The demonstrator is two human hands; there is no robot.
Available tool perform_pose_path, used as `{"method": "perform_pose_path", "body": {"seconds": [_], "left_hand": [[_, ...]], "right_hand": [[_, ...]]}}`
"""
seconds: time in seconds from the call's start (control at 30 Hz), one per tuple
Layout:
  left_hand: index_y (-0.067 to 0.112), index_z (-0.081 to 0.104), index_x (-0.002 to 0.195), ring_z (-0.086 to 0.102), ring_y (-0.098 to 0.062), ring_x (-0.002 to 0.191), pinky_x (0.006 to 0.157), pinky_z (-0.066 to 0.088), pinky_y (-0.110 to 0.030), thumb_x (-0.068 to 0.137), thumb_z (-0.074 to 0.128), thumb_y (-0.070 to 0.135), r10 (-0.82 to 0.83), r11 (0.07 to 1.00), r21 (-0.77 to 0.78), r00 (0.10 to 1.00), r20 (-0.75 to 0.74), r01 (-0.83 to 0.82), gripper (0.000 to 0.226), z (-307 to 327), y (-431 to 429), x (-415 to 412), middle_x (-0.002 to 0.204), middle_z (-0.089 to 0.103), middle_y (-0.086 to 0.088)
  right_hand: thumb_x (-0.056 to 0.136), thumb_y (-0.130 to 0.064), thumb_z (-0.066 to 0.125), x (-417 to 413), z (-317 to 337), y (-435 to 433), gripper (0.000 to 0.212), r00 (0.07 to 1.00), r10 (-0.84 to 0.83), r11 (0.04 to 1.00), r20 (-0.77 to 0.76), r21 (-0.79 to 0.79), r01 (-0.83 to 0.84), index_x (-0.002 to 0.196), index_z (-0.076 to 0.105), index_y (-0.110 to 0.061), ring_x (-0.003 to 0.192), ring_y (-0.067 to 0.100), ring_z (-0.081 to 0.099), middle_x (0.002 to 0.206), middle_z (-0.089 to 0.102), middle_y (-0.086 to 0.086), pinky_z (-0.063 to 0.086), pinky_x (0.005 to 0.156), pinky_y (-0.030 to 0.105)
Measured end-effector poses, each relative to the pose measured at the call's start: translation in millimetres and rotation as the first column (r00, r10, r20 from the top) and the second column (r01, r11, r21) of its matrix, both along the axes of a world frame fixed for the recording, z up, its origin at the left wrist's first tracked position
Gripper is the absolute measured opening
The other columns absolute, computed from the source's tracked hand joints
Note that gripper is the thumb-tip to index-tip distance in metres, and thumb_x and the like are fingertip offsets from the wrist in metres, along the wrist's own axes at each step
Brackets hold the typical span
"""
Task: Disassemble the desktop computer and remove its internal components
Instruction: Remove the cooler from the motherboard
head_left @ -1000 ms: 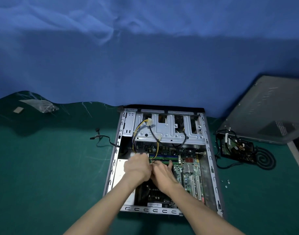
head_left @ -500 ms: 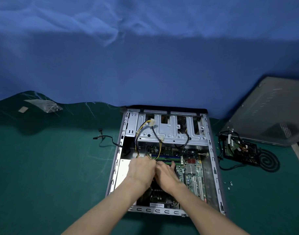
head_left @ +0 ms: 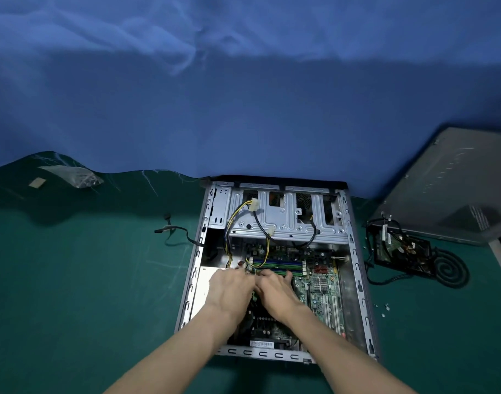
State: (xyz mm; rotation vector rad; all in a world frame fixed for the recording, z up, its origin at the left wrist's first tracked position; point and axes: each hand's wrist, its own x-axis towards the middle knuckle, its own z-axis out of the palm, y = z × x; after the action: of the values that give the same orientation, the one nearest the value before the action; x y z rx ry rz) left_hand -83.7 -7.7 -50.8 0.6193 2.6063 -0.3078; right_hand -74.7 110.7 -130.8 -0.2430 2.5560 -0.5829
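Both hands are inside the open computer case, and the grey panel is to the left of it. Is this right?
No. In the head view the grey panel is right of the computer case, not left. The rest holds.

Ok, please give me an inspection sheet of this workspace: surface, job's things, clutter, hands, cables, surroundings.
Surface: green mat, scratched.
Job's things: case lying open; motherboard inside; drive cage at its far end; panel leaning at the right.
Clutter: bag far left; screws and black part right of the case.
Hands: left hand and right hand side by side over the motherboard; their grip is hidden.
Cables: wires run from the cage toward the hands; loose cable left of the case.
Surroundings: blue cloth behind.
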Motion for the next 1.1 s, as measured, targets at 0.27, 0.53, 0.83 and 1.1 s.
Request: {"method": "perform_pose_path", "body": {"seconds": [0.27,0.53,0.83,1.1], "left_hand": [[0.008,0.051,0.115,0.061,-0.021,0.083,0.076,0.047,-0.03,0.096,0.046,0.039,0.619,0.708,0.145,0.706,0.344,-0.691,0.036,3.7,-10.4,-22.2,0.109,0.062,-0.007],[0.014,0.039,0.068,0.059,-0.023,0.072,0.064,0.045,-0.029,0.098,0.037,0.048,0.509,0.818,0.195,0.838,0.195,-0.542,0.045,10.9,-26.6,5.9,0.073,0.057,-0.002],[0.019,0.043,0.083,0.059,-0.027,0.095,0.068,0.035,-0.029,0.099,0.038,0.042,0.366,0.895,0.222,0.922,0.126,-0.386,0.028,7.6,-31.6,16.7,0.102,0.06,-0.006],[0.019,0.041,0.072,0.059,-0.028,0.081,0.063,0.034,-0.03,0.099,0.037,0.039,0.275,0.936,0.207,0.958,0.083,-0.286,0.034,4.9,-33.0,22.0,0.091,0.061,-0.006]], "right_hand": [[0.072,-0.054,0.072,9.9,-11.8,15.2,0.1,1.0,-0.003,0.999,0.023,-0.047,0.005,0.151,0.02,-0.024,0.146,0.017,0.013,0.156,0.025,0.007,-0.01,0.117,0.05],[0.075,-0.024,0.08,21.0,-16.2,26.5,0.112,0.999,-0.038,0.996,0.0,0.076,0.038,0.152,-0.001,-0.035,0.142,0.018,0.017,0.151,0.023,0.001,0.013,0.117,0.056],[0.071,-0.019,0.081,20.4,-15.8,30.5,0.115,0.999,-0.036,0.999,-0.027,-0.003,0.036,0.15,0.001,-0.043,0.133,0.013,0.028,0.144,0.032,-0.006,0.024,0.113,0.055],[0.073,-0.02,0.08,19.7,-16.5,33.5,0.099,1.0,-0.006,1.0,0.004,0.009,0.006,0.145,0.018,-0.048,0.14,0.016,0.019,0.152,0.023,-0.001,0.018,0.115,0.057]]}}
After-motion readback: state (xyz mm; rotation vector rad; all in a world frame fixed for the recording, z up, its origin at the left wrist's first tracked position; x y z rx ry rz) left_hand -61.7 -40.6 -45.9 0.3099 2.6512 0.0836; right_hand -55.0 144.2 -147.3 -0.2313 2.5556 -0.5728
